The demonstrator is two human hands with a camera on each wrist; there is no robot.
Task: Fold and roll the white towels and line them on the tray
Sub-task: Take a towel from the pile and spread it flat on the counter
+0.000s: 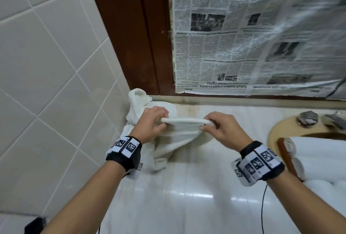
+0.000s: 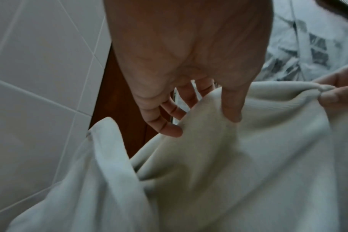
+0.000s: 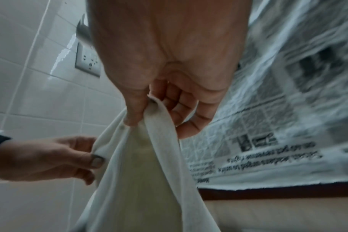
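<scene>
Above the counter (image 1: 187, 205), both hands pinch the towel (image 1: 179, 130) edge.

Head view: above, facing down-forward. 2 wrist views: close, along each palm, somewhat blurred. All 3 share towel (image 1: 179, 129).
</scene>
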